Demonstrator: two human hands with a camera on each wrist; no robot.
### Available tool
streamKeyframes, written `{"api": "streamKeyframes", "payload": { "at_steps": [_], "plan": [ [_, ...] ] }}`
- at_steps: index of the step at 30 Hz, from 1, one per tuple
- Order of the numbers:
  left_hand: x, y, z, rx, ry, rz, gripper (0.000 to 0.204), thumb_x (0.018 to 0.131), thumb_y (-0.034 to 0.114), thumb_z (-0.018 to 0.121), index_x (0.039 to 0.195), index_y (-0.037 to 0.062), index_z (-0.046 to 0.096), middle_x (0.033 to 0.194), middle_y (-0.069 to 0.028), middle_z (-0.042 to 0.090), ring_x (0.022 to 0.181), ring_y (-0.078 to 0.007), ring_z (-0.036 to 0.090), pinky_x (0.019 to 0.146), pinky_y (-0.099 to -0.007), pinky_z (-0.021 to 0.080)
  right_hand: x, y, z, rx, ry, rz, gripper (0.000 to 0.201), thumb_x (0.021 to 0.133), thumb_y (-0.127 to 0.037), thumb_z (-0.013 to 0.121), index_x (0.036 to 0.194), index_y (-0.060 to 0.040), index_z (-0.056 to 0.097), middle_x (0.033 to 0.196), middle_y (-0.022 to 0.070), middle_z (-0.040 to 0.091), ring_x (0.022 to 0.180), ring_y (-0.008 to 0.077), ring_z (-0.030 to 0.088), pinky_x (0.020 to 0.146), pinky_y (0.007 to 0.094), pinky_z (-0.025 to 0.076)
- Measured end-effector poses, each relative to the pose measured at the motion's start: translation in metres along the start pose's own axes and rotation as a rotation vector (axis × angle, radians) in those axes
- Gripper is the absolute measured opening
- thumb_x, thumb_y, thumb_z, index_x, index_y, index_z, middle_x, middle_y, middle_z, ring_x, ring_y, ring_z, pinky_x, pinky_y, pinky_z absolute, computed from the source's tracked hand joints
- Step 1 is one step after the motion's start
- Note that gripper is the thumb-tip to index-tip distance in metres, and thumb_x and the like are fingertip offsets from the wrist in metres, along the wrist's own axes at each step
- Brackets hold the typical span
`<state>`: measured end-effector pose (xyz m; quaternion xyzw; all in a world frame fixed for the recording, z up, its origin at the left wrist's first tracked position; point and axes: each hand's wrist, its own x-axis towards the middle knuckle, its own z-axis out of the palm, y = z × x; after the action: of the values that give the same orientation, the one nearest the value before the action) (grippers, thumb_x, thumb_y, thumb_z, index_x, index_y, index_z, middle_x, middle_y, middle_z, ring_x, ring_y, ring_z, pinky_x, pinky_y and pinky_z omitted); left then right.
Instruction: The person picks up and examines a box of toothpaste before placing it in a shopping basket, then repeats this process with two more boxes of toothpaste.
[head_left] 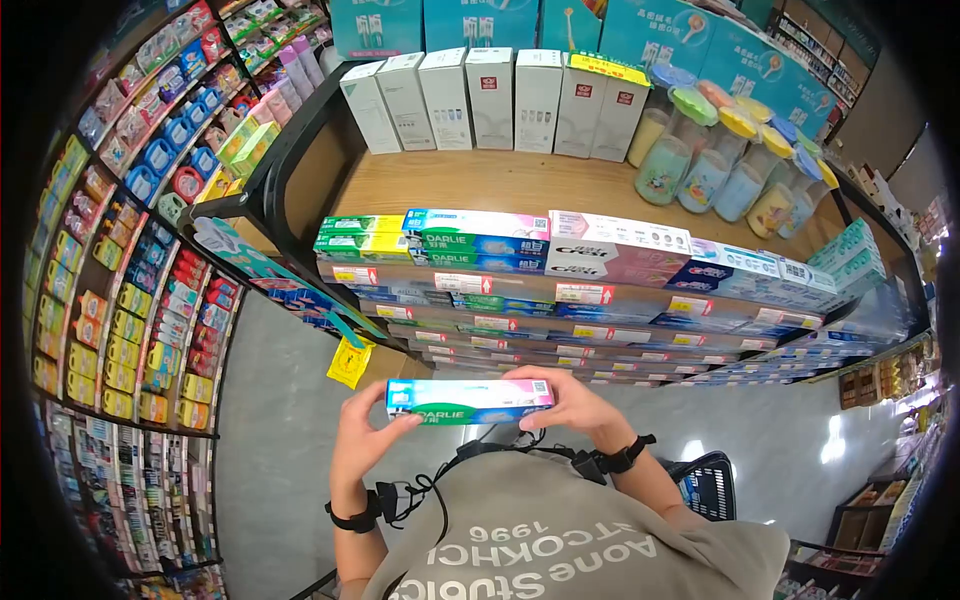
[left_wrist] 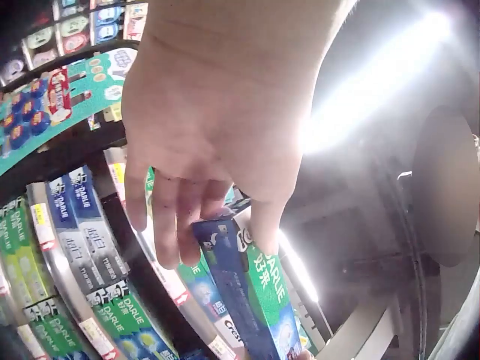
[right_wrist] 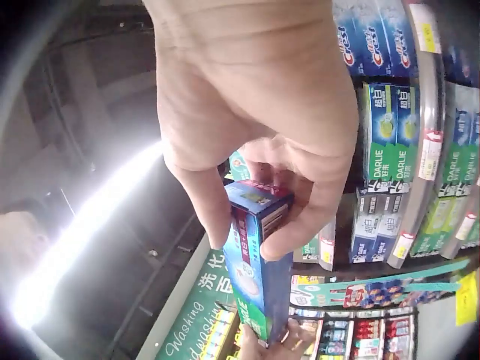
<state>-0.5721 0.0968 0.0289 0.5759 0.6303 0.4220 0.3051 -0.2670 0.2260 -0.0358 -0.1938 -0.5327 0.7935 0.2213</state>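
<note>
A Darlie toothpaste box [head_left: 470, 402], green and blue with a white top face, is held level in front of the chest in the head view. My left hand [head_left: 362, 432] grips its left end, thumb on the printed front. At the other end, my right hand [head_left: 578, 408] pinches the box between thumb and fingers. In the left wrist view the left thumb lies along the green face of the box [left_wrist: 247, 289]. The right wrist view has the right hand [right_wrist: 259, 97] around the blue and red end of the box [right_wrist: 259, 259].
A shelf unit [head_left: 450, 185] stands ahead, with toothpaste boxes [head_left: 480, 225] along its front edge. White cartons [head_left: 490, 100] and lidded jars [head_left: 705, 175] stand behind them. Price tags [head_left: 585, 293] line the tiers. A black basket [head_left: 712, 485] is at the right on the grey floor [head_left: 270, 400].
</note>
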Motion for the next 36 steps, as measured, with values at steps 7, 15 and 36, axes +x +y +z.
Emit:
{"api": "streamKeyframes", "payload": {
  "at_steps": [7,15,36],
  "plan": [
    [0.068,0.028,0.011,0.132,-0.133,0.277,0.077,0.069,0.025,0.092,0.136,0.0036,0.062,0.125,-0.0141,0.069,0.111,-0.0304,0.065,0.098,-0.0387,0.050,0.003,-0.009,-0.043,0.061,0.239,-0.122,0.063,0.069,-0.003,0.090,0.126,0.0024,0.065,0.117,0.0066,0.069,0.105,0.0140,0.063,0.093,0.0286,0.050],
    [0.207,0.015,-0.022,0.523,-0.005,0.614,0.089,0.068,0.016,0.090,0.148,0.0104,0.052,0.138,-0.0166,0.060,0.122,-0.0395,0.059,0.103,-0.0471,0.048,-0.017,0.002,-0.024,0.177,0.690,-0.167,0.060,0.064,-0.008,0.086,0.118,0.0051,0.066,0.093,0.0077,0.071,0.069,0.0124,0.064,0.057,0.0241,0.050],
    [0.272,-0.013,-0.037,0.322,-0.356,0.667,0.064,0.069,0.000,0.084,0.130,0.0078,0.065,0.120,-0.0161,0.065,0.106,-0.0375,0.064,0.090,-0.0414,0.053,0.050,0.019,0.023,-0.087,0.828,-0.038,0.058,0.064,-0.005,0.090,0.117,0.0059,0.069,0.105,0.0064,0.072,0.094,0.0136,0.066,0.084,0.0276,0.052]
  ]
}}
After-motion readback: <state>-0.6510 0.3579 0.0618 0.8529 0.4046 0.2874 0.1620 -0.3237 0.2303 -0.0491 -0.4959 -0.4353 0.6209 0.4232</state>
